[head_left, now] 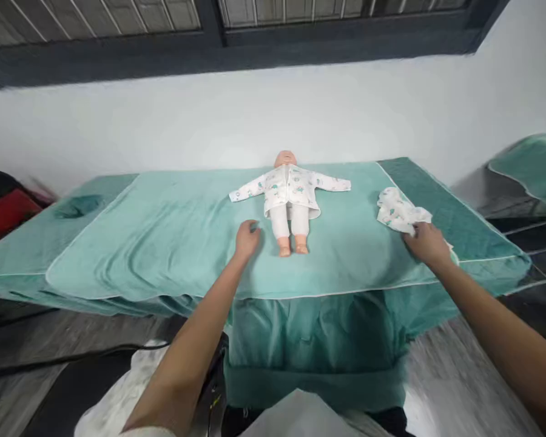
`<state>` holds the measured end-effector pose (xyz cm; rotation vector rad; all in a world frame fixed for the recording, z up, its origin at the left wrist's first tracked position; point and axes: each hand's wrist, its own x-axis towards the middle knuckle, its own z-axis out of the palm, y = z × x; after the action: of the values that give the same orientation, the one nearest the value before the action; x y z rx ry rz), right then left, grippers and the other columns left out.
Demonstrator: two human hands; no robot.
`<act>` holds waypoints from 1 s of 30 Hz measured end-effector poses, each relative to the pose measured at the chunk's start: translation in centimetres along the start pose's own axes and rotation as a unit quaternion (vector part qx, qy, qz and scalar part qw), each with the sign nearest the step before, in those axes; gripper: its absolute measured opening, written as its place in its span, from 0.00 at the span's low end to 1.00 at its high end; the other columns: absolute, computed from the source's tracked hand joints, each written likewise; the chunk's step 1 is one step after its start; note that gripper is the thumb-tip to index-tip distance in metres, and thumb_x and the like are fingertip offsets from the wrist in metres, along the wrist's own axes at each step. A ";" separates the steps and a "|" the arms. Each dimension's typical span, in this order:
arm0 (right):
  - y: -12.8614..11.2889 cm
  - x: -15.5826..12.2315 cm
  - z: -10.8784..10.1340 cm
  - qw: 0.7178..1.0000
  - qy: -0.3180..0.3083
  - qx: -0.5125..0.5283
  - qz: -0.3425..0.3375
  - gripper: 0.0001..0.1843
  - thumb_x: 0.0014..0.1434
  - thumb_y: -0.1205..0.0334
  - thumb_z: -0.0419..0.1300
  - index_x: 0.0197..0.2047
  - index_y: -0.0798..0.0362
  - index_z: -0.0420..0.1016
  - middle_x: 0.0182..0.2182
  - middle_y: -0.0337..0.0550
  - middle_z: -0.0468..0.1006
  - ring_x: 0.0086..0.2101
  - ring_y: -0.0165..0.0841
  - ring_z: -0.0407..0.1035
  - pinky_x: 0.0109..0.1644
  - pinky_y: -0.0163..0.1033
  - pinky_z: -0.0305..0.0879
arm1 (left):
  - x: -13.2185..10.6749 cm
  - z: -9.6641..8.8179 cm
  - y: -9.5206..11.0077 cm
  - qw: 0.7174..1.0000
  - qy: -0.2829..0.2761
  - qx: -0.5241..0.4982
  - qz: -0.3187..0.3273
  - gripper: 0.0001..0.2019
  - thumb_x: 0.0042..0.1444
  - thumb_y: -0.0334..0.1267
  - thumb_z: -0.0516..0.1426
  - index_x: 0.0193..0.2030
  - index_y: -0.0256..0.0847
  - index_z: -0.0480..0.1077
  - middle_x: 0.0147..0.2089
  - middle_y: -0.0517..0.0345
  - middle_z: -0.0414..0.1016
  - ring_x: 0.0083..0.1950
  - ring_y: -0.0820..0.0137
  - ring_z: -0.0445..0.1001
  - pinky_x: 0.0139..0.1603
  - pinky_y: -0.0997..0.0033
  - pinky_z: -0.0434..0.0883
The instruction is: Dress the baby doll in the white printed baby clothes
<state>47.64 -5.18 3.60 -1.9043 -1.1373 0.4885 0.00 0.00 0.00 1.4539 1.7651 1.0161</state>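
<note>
Left of the clothed doll (295, 188), the left hand (247, 240) is empty; right of the doll, the right hand (425, 241) grasps a crumpled printed cloth (398, 209), which a loose pinch could let slip.

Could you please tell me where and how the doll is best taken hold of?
I'd probably hold the doll by the chest, just below both arms, coming from the foot side with left hand and right hand on opposite flanks: the sleeves spread wide, leaving both flanks free, while the flared jacket might slip.
</note>
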 end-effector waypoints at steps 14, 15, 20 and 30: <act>-17.9 -8.6 5.4 0.850 -0.354 0.383 -0.079 0.20 0.47 0.52 0.65 0.42 0.53 0.75 0.33 0.44 0.79 0.37 0.42 0.74 0.41 0.43 0.71 | -9.8 -1.9 10.1 0.898 -0.293 -0.329 -0.002 0.33 0.57 0.59 0.64 0.64 0.44 0.65 0.58 0.43 0.78 0.53 0.58 0.80 0.51 0.58 0.77; -18.5 -9.0 5.6 0.849 -0.363 0.374 -0.090 0.20 0.47 0.53 0.65 0.43 0.53 0.75 0.34 0.44 0.79 0.38 0.42 0.74 0.41 0.43 0.70 | -9.9 -2.2 10.3 0.884 -0.288 -0.367 0.010 0.33 0.56 0.60 0.64 0.62 0.44 0.67 0.58 0.44 0.78 0.54 0.57 0.80 0.53 0.57 0.77; -17.4 -9.2 6.6 0.867 -0.432 0.232 -0.092 0.17 0.50 0.54 0.70 0.40 0.53 0.74 0.36 0.41 0.78 0.37 0.34 0.72 0.40 0.36 0.67 | -8.9 -4.4 10.8 0.868 -0.216 -0.440 0.072 0.21 0.53 0.51 0.67 0.48 0.38 0.76 0.53 0.45 0.81 0.57 0.57 0.78 0.59 0.55 0.74; -16.9 -9.0 9.3 0.900 -0.363 0.107 -0.216 0.26 0.53 0.58 0.67 0.55 0.48 0.69 0.59 0.47 0.71 0.54 0.42 0.71 0.53 0.47 0.72 | -5.9 -6.3 15.3 0.868 -0.062 -0.477 0.126 0.10 0.55 0.45 0.61 0.37 0.40 0.73 0.41 0.55 0.80 0.55 0.56 0.79 0.54 0.60 0.77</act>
<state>27.81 -4.57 11.36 -1.2253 -1.8380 1.0662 3.41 -5.45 16.41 1.0443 0.7362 1.5758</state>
